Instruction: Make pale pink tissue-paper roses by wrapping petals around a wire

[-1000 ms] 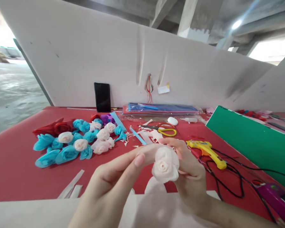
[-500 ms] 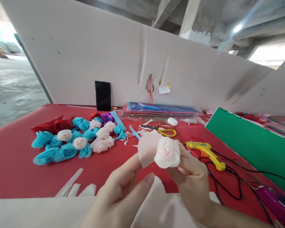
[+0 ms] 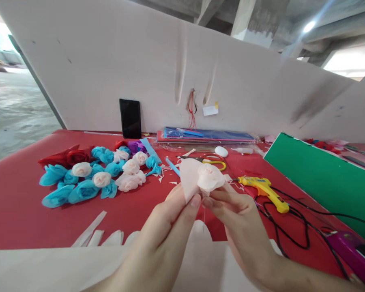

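Observation:
Between my hands is a pale pink paper rose (image 3: 211, 178), its bloom tilted upright and a thin wire stem hanging below it. My right hand (image 3: 240, 219) pinches the rose at its base, thumb and fingers closed. My left hand (image 3: 167, 227) grips a loose pale pink paper petal (image 3: 189, 176) between thumb and fingers, against the left side of the bloom. Under my hands, a white sheet (image 3: 63, 265) covers the near edge, with a rounded petal-shaped piece (image 3: 200, 233) standing out past it.
Blue, pale pink, red and purple paper flowers (image 3: 85, 190) lie at left. Scissors (image 3: 214, 162) and paper scraps lie behind my hands. A yellow glue gun (image 3: 263, 188) with black cable (image 3: 305, 243) is at right, near a green board (image 3: 316, 182). A phone (image 3: 130, 118) leans against the wall.
The rose has tipped upright, so its side and wire stem now show. My left thumb has closed on the petal, and the petal has come up against the bloom.

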The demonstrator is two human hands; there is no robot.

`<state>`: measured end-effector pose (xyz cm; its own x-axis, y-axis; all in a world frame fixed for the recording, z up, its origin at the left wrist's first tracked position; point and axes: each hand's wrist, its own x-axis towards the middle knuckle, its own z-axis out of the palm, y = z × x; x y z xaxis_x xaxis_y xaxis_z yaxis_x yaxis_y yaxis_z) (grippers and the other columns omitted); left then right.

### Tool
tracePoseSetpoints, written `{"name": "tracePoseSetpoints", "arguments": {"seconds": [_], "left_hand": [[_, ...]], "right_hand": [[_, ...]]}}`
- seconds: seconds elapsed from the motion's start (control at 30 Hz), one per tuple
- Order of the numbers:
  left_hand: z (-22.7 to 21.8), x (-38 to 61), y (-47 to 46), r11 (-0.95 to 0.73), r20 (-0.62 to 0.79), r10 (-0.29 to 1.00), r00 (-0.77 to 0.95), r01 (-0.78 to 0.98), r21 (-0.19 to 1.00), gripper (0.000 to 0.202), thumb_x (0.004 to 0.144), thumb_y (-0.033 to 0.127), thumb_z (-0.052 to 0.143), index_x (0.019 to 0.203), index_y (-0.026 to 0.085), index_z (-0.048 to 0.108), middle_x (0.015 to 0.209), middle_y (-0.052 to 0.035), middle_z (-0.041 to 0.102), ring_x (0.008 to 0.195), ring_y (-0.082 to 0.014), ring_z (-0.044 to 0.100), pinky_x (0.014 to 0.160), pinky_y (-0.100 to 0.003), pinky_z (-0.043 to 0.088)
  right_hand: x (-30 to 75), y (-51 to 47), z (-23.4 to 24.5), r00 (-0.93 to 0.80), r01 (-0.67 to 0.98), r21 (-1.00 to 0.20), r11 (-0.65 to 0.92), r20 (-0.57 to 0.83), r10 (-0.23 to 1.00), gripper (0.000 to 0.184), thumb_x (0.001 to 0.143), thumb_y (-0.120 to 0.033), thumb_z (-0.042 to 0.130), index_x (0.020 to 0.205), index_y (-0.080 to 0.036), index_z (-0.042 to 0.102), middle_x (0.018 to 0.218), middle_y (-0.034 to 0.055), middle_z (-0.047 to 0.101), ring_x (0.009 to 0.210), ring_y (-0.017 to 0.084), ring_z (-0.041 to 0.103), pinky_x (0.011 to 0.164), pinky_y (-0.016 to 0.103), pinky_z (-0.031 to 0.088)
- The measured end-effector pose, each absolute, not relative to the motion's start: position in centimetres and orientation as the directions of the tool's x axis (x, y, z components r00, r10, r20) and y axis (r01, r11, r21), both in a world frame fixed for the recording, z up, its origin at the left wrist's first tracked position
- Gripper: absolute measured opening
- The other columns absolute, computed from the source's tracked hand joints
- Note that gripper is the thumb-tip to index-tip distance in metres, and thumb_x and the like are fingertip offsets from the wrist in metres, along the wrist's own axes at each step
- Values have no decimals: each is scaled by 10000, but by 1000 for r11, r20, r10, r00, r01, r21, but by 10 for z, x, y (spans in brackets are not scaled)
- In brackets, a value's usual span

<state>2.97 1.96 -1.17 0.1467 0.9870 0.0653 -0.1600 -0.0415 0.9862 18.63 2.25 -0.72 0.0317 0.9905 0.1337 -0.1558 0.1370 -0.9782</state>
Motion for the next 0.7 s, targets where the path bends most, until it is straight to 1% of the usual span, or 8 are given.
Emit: {"name": "tracePoseSetpoints", "arguments": {"seconds": [0.1, 0.23, 0.3, 0.37, 0.47, 0.53, 0.63, 0.7], "left_hand": [[-16, 37, 18, -147, 164, 980, 109, -150, 978, 294, 730, 226, 747, 993, 355, 760, 1098, 25, 764, 1179, -261, 629, 943, -269, 551], [-9, 50, 20, -267, 278, 957, 80, -132, 955, 214, 799, 255, 676, 988, 334, 741, 1012, 4, 765, 1132, -256, 638, 939, -298, 536], [-3, 55, 23, -313, 325, 937, 128, -104, 944, 179, 846, 251, 609, 948, 309, 744, 999, -8, 751, 1042, -242, 657, 916, -300, 529], [2, 58, 26, -358, 364, 911, 196, -68, 931, 214, 885, 236, 542, 927, 290, 745, 1007, -13, 735, 910, -210, 656, 897, -300, 517], [4, 58, 29, -416, 407, 883, 233, -12, 909, 250, 908, 226, 500, 927, 282, 743, 1007, -8, 722, 757, -170, 602, 885, -304, 501], [4, 58, 30, -432, 418, 880, 226, 12, 902, 247, 906, 228, 507, 907, 279, 749, 990, -8, 721, 782, -178, 597, 880, -306, 500], [5, 59, 32, -446, 433, 877, 210, 18, 895, 234, 886, 216, 539, 880, 286, 762, 1003, -6, 721, 956, -215, 612, 899, -305, 493], [7, 60, 32, -449, 438, 877, 196, 12, 894, 222, 868, 209, 564, 876, 292, 769, 1020, -3, 721, 1028, -230, 608, 917, -309, 487]], "right_hand": [[186, 23, -9, 74, -114, -979, 168, 160, 984, 134, 707, -247, 801, 780, -359, 797, 976, -7, 678, 982, 171, 605, 891, 280, 491], [186, 23, -9, 97, -69, -969, 239, 232, 968, 183, 731, -210, 782, 791, -382, 792, 949, -29, 692, 957, 150, 624, 859, 251, 508], [187, 23, -8, 95, -55, -964, 259, 253, 963, 198, 733, -194, 778, 782, -386, 791, 934, -38, 691, 954, 144, 623, 858, 243, 508], [187, 23, -7, 89, -37, -961, 275, 271, 958, 225, 738, -184, 769, 809, -396, 789, 936, -43, 687, 931, 138, 621, 848, 243, 508], [187, 22, -5, 95, -1, -957, 291, 290, 952, 269, 746, -161, 752, 841, -411, 784, 935, -49, 680, 890, 133, 616, 840, 254, 502], [187, 20, -4, 103, 28, -952, 304, 305, 947, 292, 749, -146, 742, 849, -418, 781, 934, -53, 678, 885, 134, 612, 839, 261, 498], [187, 20, -4, 113, 84, -937, 338, 346, 931, 319, 752, -130, 734, 866, -425, 776, 934, -59, 675, 881, 133, 604, 832, 265, 496], [187, 20, -3, 119, 119, -924, 363, 376, 919, 327, 755, -121, 731, 870, -423, 775, 925, -61, 674, 865, 129, 602, 828, 261, 496]]}}
